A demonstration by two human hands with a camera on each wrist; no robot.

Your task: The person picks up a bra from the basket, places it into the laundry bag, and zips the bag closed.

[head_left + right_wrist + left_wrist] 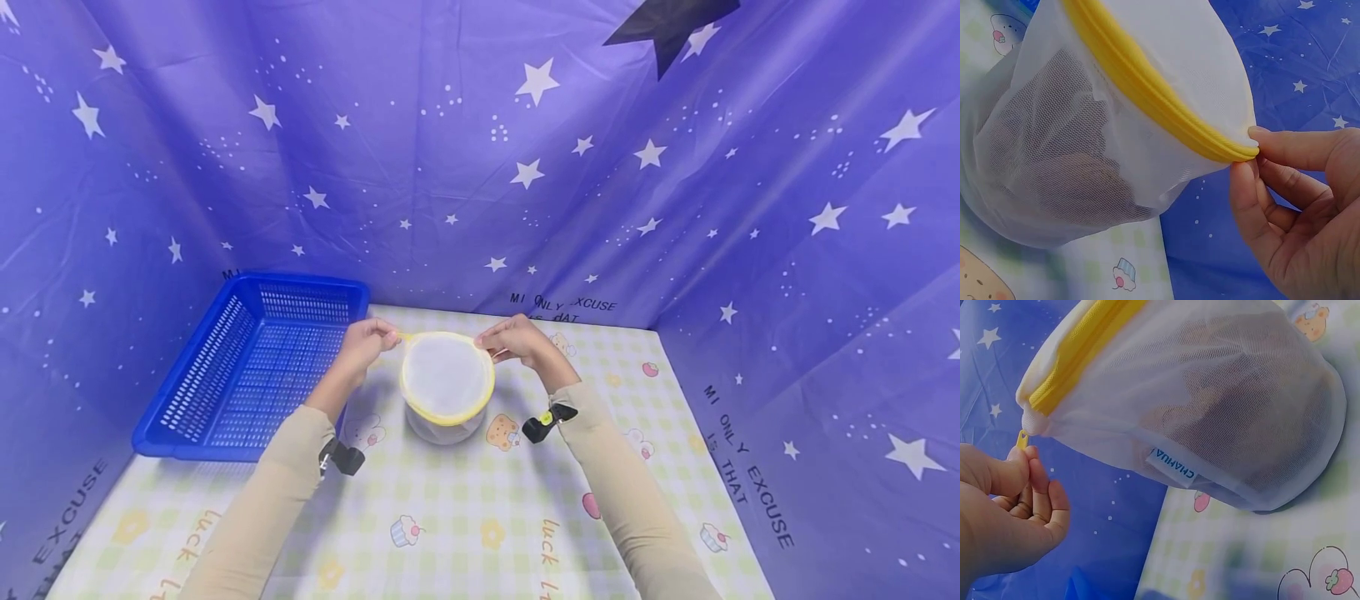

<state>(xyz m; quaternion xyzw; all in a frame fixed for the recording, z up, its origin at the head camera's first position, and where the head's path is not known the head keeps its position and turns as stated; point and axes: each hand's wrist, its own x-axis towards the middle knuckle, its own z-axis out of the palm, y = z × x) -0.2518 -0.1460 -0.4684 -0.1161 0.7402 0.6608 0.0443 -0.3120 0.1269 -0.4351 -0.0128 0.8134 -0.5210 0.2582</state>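
Note:
A white mesh laundry bag [447,377] with a yellow zipper [1147,87] round its top stands on the table. Dark contents [1241,406] show through the mesh, and a small label [1174,467] reads CHAHUA. Between thumb and forefinger, my left hand [367,342] pinches the yellow zipper pull [1022,439] at the far left of the bag's rim. On the opposite side my right hand [519,340] pinches the rim at the zipper, thumb on top and fingers beneath. The lid panel looks flat, with the zipper band running along its edge.
A blue plastic basket [180,454] with slotted walls stands on the left of the table, close beside my left forearm. The table wears a checked cloth [450,567] with cartoon prints. Purple star-patterned curtains [450,167] hang behind and on both sides.

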